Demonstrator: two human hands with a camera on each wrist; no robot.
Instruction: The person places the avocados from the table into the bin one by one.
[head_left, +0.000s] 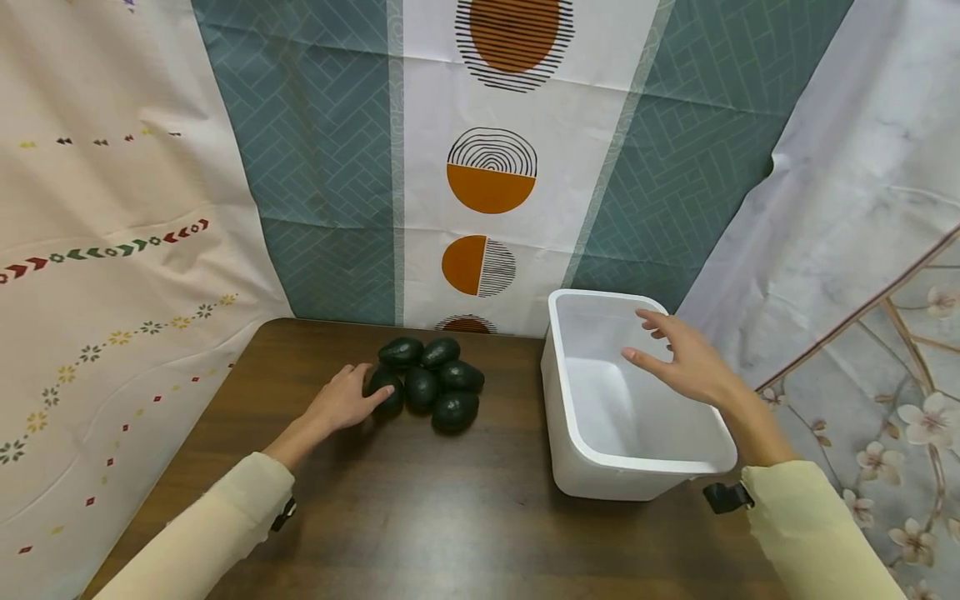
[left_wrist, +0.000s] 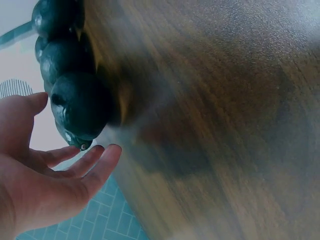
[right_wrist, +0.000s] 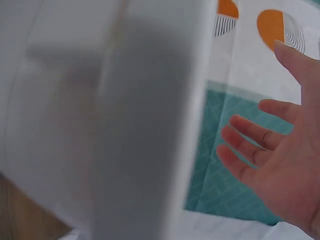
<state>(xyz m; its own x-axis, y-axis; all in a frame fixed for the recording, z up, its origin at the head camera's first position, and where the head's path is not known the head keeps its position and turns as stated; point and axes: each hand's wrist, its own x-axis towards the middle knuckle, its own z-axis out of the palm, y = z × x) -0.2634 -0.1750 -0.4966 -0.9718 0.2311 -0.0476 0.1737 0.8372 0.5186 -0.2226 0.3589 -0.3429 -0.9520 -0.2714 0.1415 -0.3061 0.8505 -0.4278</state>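
Note:
Several dark green avocados (head_left: 455,412) lie in a cluster on the brown table. My left hand (head_left: 341,402) is at the cluster's left side, around the leftmost avocado (head_left: 393,403). In the left wrist view its thumb and fingers are spread beside the near avocado (left_wrist: 81,107), with a gap at the thumb; whether a fingertip touches is hard to tell. Over the white plastic bin (head_left: 564,392) hovers my right hand (head_left: 693,362), fingers loosely spread and holding nothing. The bin's wall (right_wrist: 150,125) fills much of the right wrist view, blurred, with the right hand (right_wrist: 280,160) beyond it.
The wooden table (head_left: 420,508) stretches in front of both arms. Behind it hangs a patterned curtain (head_left: 322,167), with more cloth at the left and right sides. The bin stands at the table's right, its rim raised well above the tabletop.

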